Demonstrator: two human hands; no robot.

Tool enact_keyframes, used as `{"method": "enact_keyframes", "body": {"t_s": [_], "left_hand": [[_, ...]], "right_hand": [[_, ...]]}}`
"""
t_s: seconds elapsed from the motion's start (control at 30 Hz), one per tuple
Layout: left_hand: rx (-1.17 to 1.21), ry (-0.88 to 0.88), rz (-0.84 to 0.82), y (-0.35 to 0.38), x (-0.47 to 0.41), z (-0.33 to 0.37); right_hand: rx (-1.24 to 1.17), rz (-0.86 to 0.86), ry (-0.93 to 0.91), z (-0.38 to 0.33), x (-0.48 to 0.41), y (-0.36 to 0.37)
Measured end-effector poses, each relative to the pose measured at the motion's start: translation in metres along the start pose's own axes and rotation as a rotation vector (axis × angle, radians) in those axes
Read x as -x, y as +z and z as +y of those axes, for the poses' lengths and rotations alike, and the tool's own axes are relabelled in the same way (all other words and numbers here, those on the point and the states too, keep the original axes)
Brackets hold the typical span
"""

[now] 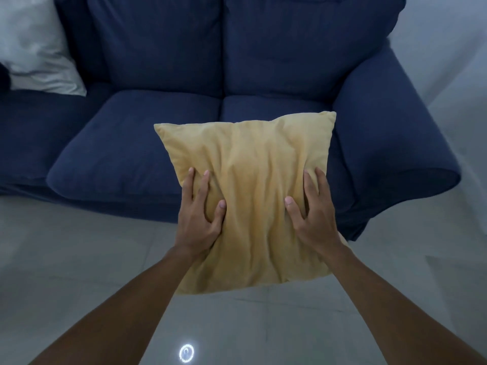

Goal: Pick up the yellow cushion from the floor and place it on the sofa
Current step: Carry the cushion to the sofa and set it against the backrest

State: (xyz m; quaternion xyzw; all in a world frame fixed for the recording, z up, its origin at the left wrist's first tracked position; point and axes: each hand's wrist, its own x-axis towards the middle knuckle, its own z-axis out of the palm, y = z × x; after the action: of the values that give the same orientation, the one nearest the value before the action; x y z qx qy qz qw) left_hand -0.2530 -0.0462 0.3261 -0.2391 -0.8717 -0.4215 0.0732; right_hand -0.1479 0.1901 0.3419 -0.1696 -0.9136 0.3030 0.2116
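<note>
The yellow cushion (pixel 250 180) is held up in the air between both my hands, in front of the dark blue sofa (pixel 137 154). My left hand (pixel 201 214) grips its left side, thumb pressed into the fabric. My right hand (pixel 311 214) grips its right side the same way. The cushion's far half overlaps the front of the sofa's right seat cushion (pixel 276 106); its near edge hangs over the floor.
A white pillow (pixel 37 46) leans in the sofa's left back corner. The sofa's right armrest (pixel 390 133) stands just right of the yellow cushion. Pale tiled floor (pixel 79 246) runs in front, with a small bright light reflection (pixel 186 353) near my feet.
</note>
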Motion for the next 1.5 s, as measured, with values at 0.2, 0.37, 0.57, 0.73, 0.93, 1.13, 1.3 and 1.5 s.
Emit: {"method": "enact_keyframes", "body": {"t_s": [0.2, 0.37, 0.57, 0.73, 0.93, 1.13, 1.3, 1.5], "left_hand": [[-0.010, 0.086, 0.018, 0.000, -0.062, 0.013], [0.001, 0.152, 0.030, 0.015, -0.127, 0.033], [0.015, 0.226, 0.049, 0.043, -0.200, 0.057], [0.023, 0.263, 0.071, 0.067, -0.256, 0.068], [0.022, 0.335, 0.098, 0.092, -0.333, 0.074], [0.011, 0.384, 0.106, 0.120, -0.408, 0.063], [0.020, 0.403, 0.114, 0.147, -0.456, 0.050], [-0.014, 0.386, 0.095, 0.182, -0.498, 0.026]], "right_hand": [[-0.011, 0.068, -0.027, -0.002, -0.052, -0.012], [-0.004, 0.133, -0.060, 0.010, -0.108, -0.031], [-0.028, 0.200, -0.090, 0.033, -0.174, -0.052], [-0.023, 0.265, -0.119, 0.052, -0.230, -0.060], [-0.009, 0.344, -0.129, 0.074, -0.300, -0.062], [-0.005, 0.405, -0.128, 0.093, -0.372, -0.048], [-0.006, 0.429, -0.134, 0.114, -0.423, -0.030], [-0.004, 0.441, -0.143, 0.142, -0.471, -0.006]]}}
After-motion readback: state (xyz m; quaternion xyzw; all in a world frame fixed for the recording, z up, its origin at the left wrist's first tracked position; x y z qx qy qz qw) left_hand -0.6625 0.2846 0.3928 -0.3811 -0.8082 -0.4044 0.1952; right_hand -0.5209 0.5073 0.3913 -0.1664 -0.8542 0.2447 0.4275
